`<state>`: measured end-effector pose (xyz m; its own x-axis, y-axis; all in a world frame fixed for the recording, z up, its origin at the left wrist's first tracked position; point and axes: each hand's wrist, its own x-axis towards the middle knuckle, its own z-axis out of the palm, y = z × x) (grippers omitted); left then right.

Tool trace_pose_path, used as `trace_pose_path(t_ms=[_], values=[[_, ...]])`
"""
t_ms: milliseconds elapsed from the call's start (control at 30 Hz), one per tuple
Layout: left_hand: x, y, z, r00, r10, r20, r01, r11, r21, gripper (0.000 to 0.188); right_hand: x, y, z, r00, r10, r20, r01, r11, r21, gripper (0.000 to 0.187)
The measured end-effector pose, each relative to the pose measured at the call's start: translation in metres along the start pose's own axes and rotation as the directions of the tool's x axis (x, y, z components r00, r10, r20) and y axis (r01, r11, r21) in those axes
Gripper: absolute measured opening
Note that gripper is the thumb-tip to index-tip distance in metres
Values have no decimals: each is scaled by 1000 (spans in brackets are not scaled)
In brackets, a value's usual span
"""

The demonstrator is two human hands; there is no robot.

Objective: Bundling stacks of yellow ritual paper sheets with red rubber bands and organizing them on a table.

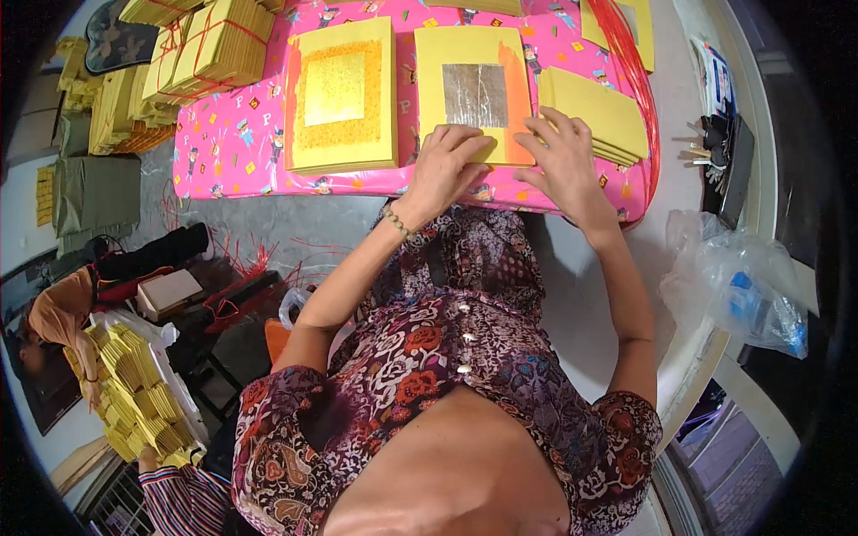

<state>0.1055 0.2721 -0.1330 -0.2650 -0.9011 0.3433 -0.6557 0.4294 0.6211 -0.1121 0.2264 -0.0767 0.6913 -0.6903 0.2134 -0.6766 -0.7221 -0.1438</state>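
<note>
In front of me lies a stack of yellow joss paper with a silver foil square and an orange band down its right side. My left hand is at its near left corner, the fingers bent over the paper and closed on the edge. Beside the near right corner, my right hand has its fingers spread, fingertips touching the edge. To the left sits a thicker stack of joss paper topped by a gold square. A plain yellow stack lies fanned beyond my right fingers.
A pink printed cloth covers the table. Tied yellow bundles stand at the far left, and red ties hang along the right edge. A plastic bag lies at right. Another person's striped sleeve shows beside yellow paper bundles at lower left.
</note>
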Motion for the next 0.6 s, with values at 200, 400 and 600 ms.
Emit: trace_pose_path(t_ms=[200,400,600], values=[[0,-2,-8,999,-34,13,35,997,-66,42,9,0,12,996,-7,84,11,999,-44,44],[-2,-6,-1,999,36,12,-36,999,-11,39,3,-3,19,998,9,70,-8,1000,-27,42],[-5,-7,-3,999,32,17,-32,999,-1,34,-3,-3,8,1000,-1,14,1,1000,25,38]])
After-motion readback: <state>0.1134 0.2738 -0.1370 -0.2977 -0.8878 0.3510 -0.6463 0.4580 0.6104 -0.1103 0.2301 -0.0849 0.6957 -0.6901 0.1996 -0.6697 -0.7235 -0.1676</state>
